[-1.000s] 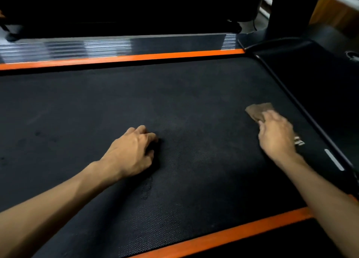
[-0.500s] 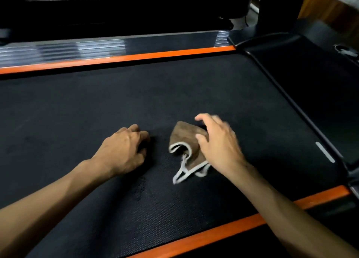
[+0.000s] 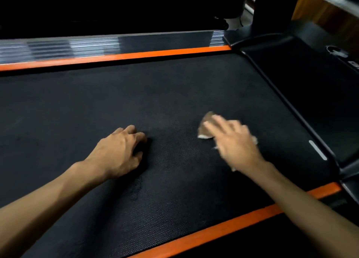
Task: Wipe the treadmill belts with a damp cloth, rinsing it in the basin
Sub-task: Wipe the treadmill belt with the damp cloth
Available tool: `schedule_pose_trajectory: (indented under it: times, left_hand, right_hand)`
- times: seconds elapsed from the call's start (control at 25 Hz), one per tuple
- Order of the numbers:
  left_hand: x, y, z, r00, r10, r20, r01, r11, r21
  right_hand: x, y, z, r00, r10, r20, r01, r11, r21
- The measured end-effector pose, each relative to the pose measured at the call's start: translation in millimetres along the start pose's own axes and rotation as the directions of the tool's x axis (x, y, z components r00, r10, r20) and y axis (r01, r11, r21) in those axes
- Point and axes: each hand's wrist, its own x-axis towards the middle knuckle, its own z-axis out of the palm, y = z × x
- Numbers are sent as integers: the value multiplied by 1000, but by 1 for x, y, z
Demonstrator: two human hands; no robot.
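My right hand (image 3: 236,141) presses the brown cloth (image 3: 206,128) flat against the treadmill belt (image 3: 174,94); the fingers lie extended over it rather than curled round it, though motion blur hides the detail. The cloth shows at my fingertips, with white edging visible beyond the far side of the hand, on the right-centre part of the belt. My left hand (image 3: 120,152) rests on the belt with the fingers bent under, gripping nothing, and serves as a brace.

Procedure for this step, as I judge it: keep the palm flat so that the whole cloth bears on the textured surface, stroke across the belt between the two orange side rails (image 3: 136,54), and overlap each pass. Keep the bracing hand clear of the stroke path. The basin is not in view; rinse once the cloth drags or leaves marks.

Compared with half a second ago, the cloth and my right hand have moved to the right, away from the left hand, and the cloth, then bunched and mostly exposed, is now largely covered. The left hand has kept its place.
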Motion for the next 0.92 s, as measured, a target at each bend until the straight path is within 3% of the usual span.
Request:
schedule_pose_trajectory:
  times: [0.08, 0.16, 0.2, 0.24, 0.32, 0.4, 0.44, 0.56, 0.64, 0.72, 0.8, 0.84, 0.92]
  left_hand:
    - [0, 1, 0, 1000, -2, 1, 2, 1000, 7]
    - [3, 2, -1, 1000, -14, 5, 14, 1000, 9]
    - [5, 4, -3, 1000, -28, 4, 28, 1000, 8]
    - [9, 6, -4, 999, -48, -1, 48, 999, 5]
    - [16, 11, -7, 995, -90, -41, 89, 996, -20]
    - [23, 19, -7, 991, -99, -95, 94, 994, -52]
    - [27, 22, -6, 990, -86, -113, 80, 995, -54]
    - [44, 29, 2, 991, -48, -129, 47, 999, -12]
    - [57, 30, 5, 990, -71, -120, 68, 997, -28]
    - [71, 33, 7, 991, -80, -107, 76, 996, -43]
    - [83, 40, 8, 994, -90, -57, 87, 995, -51]
    - [90, 45, 5, 994, -106, -38, 103, 992, -74]
    - [104, 56, -7, 987, -157, -23, 153, 980, -130]
  right_hand:
    - [-7, 61, 1, 952, 305, 18, -304, 952, -47]
    - [-11, 96, 0, 827, 555, 87, -555, 832, -25]
    - [-10, 93, 1, 785, 612, 95, -612, 790, -32]
    - [-7, 77, -1, 787, 614, 66, -613, 789, -40]
    - [-6, 18, -5, 887, 461, -18, -462, 886, -30]
    - [-23, -54, -14, 985, 168, -41, -164, 983, 87]
    - [-38, -83, -20, 1000, -9, -19, 12, 985, 170]
    - [-59, -96, -35, 912, -409, -11, 394, 870, 298]
    - [-46, -65, -27, 876, -482, -31, 474, 846, 245]
    - [-20, -21, -7, 936, -351, -13, 349, 924, 157]
    - [4, 30, 6, 999, -35, -37, 39, 994, 104]
    - [15, 55, 8, 987, 160, -11, -158, 982, 104]
    - [31, 88, 12, 868, 493, 62, -497, 858, 131]
